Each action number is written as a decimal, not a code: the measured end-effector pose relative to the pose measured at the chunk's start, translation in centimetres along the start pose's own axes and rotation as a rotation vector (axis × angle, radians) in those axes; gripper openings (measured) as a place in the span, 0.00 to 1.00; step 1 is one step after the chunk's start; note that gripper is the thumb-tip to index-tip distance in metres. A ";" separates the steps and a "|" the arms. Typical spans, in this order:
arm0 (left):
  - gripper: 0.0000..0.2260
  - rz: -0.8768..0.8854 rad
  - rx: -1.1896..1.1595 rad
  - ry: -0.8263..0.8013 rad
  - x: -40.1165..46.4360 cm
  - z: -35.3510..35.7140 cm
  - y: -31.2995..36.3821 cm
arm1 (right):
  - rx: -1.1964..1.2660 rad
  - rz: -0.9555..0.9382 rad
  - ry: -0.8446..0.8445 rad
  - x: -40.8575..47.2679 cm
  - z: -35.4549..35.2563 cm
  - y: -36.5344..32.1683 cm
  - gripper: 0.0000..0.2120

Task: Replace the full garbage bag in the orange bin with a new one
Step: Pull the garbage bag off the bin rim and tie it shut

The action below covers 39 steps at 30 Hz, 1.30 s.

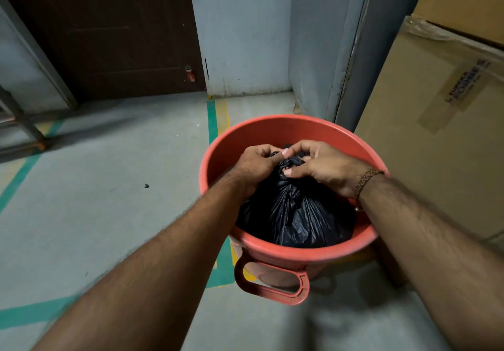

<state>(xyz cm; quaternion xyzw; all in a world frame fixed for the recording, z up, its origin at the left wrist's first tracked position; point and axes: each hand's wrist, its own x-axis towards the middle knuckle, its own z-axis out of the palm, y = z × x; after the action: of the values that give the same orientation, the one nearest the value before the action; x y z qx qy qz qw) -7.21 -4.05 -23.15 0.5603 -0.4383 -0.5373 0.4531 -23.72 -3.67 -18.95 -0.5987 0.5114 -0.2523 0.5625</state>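
Note:
An orange bin [275, 129] stands on the concrete floor, its handle [272, 290] pointing toward me. Inside it sits a full black garbage bag [297, 214], gathered to a twisted neck at the top. My left hand [256, 165] grips the neck from the left, fingers curled round the bunched plastic. From the right, my right hand [321, 168] pinches the same knot between thumb and fingertips. A braided bracelet [365, 181] is on my right wrist. The knot itself is mostly hidden by my fingers.
Tall cardboard boxes [441, 121] stand close on the bin's right. A grey wall corner [313, 50] and a dark brown door [114, 31] lie behind. Green and yellow floor tape [212, 121] runs past the bin. A metal frame leg [24, 124] is at far left.

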 end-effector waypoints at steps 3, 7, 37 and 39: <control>0.03 -0.034 -0.018 0.000 0.0 0.0 0.0 | -0.141 -0.149 0.087 0.7 0.3 0.8 0.10; 0.02 -0.065 -0.049 -0.001 -0.2 -0.2 0.2 | -0.303 -0.245 0.208 1.1 0.1 1.2 0.02; 0.08 -0.138 0.200 0.053 -0.5 -0.7 0.4 | -0.893 -0.562 0.330 -1.2 2.0 -0.8 0.08; 0.07 -0.134 0.214 0.045 -0.4 -0.7 0.3 | -0.945 -0.567 0.313 -1.0 2.1 -0.7 0.10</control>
<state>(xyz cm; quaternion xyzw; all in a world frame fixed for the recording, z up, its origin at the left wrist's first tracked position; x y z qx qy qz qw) -6.51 -3.73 -22.73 0.6452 -0.4447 -0.5038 0.3635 -21.96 -1.99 -18.53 -0.8544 0.4653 -0.2228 0.0620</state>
